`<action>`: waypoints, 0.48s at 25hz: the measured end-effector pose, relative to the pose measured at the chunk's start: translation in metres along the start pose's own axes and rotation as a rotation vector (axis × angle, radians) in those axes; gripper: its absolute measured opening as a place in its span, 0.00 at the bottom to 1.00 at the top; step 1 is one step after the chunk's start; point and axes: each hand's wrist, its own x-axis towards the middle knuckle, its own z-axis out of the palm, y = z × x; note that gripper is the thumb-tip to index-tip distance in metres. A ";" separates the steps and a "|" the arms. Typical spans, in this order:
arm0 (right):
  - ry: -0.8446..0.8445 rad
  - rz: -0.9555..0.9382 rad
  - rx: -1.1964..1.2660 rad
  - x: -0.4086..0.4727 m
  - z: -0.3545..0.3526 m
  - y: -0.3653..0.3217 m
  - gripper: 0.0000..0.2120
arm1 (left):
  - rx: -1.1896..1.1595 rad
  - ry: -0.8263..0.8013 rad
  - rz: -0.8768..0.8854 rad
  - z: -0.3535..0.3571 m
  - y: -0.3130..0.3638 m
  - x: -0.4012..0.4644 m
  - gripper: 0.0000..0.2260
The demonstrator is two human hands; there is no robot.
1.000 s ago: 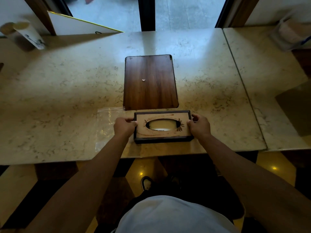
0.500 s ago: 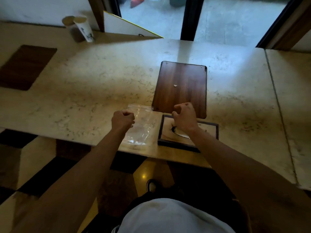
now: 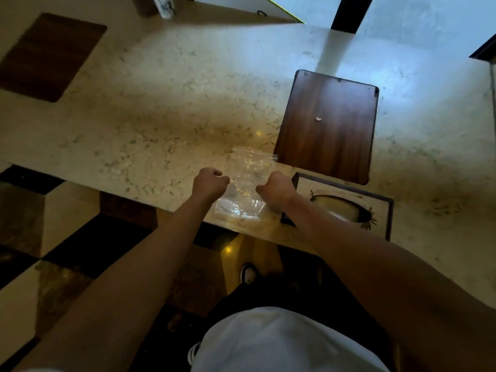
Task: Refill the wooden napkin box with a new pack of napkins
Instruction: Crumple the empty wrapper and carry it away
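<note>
The wooden napkin box (image 3: 381, 208) lies near the table's front edge, its top with an oval slot showing a pale napkin inside. Left of it lies a clear, empty plastic wrapper (image 3: 248, 181). My left hand (image 3: 210, 183) is closed on the wrapper's left edge. My right hand (image 3: 276, 187) is closed on its right edge, just beside the box's left end. The wrapper looks slightly lifted and crumpled between the two hands.
A dark wooden board (image 3: 330, 124) lies behind the box. Another dark board (image 3: 48, 55) sits at the far left of the marble table (image 3: 161, 116). A paper cup (image 3: 163, 6) and a white card (image 3: 241, 9) stand at the back. Checkered floor lies below the table edge.
Both hands left the box ends. The left hand took the wrapper first, then the right hand crossed from the box top to the wrapper's right edge. The view swung left.
</note>
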 end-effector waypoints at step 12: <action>-0.054 0.298 0.526 0.008 -0.001 -0.006 0.07 | -0.431 -0.180 -0.221 -0.007 0.002 0.015 0.06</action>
